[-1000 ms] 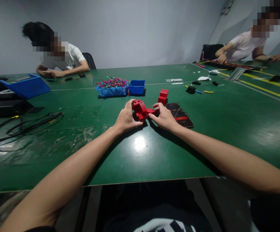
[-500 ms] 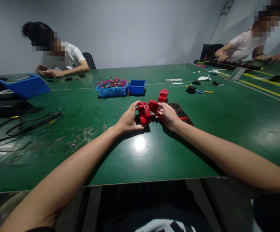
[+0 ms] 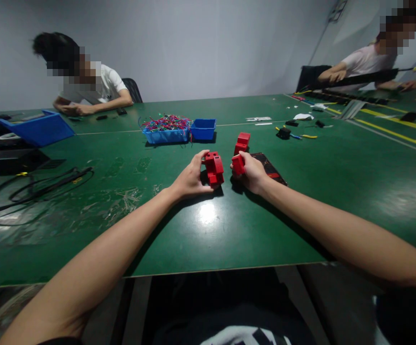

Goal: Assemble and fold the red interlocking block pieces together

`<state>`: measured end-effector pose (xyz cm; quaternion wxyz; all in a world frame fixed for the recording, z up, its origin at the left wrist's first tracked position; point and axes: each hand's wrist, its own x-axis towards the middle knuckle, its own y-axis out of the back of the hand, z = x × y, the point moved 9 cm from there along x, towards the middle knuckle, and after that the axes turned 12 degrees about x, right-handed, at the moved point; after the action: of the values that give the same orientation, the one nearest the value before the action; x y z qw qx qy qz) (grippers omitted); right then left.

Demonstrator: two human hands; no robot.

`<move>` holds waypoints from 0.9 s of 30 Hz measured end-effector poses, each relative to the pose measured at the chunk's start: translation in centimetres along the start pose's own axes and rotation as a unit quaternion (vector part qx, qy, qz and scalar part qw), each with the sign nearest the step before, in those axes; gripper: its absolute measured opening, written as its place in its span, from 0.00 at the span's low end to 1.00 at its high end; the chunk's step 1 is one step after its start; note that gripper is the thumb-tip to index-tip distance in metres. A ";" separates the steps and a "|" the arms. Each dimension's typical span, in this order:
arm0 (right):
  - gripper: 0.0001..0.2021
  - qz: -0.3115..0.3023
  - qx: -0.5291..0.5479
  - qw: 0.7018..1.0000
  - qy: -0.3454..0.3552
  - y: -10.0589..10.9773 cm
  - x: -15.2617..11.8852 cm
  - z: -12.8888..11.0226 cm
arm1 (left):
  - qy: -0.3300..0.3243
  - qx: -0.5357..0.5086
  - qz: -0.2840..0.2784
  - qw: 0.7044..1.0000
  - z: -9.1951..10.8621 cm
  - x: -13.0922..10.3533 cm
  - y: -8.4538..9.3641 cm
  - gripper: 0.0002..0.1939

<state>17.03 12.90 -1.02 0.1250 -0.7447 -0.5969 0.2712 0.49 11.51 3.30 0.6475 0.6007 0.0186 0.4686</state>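
My left hand [image 3: 192,176] grips a red block-shaped part [image 3: 214,169] above the green table, its thumb along the lower edge. To the right, my right hand [image 3: 252,172] is closed on a smaller red piece [image 3: 238,165]. A gap separates the two red parts. Just beyond my right hand stands another red part [image 3: 242,142], its lower end partly behind the fingers. Beside my right wrist lies a flat black item with red markings [image 3: 270,167], partly covered by the hand.
Across the green table [image 3: 208,239] are a blue bin of coloured wires [image 3: 167,136] and a smaller blue bin [image 3: 203,130]. Black cables [image 3: 50,189] lie left, yellow-and-blue pliers [image 3: 296,136] back right. Two people sit on the far side.
My right hand has drawn the small red piece away from the left part and turned it. My left hand stays put. At the far right, a person has raised a long dark strip.
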 end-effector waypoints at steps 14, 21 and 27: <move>0.22 -0.122 -0.038 0.991 0.045 -1.4 0.3 0.0 | -0.001 0.001 0.005 1.000 -0.1 0.0 0.0 0.52; 0.27 -0.136 -0.084 0.984 0.084 -1.5 -0.1 -0.5 | -0.004 0.002 0.001 1.000 0.0 0.0 -0.1 0.52; 0.26 -0.130 -0.110 0.982 0.084 -1.3 0.0 -0.4 | -0.005 0.001 0.000 1.000 -0.1 0.0 -0.1 0.52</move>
<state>16.20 13.25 0.00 0.1259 -0.6902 -0.7020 0.1223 0.48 11.59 3.23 0.6467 0.6036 0.0157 0.4660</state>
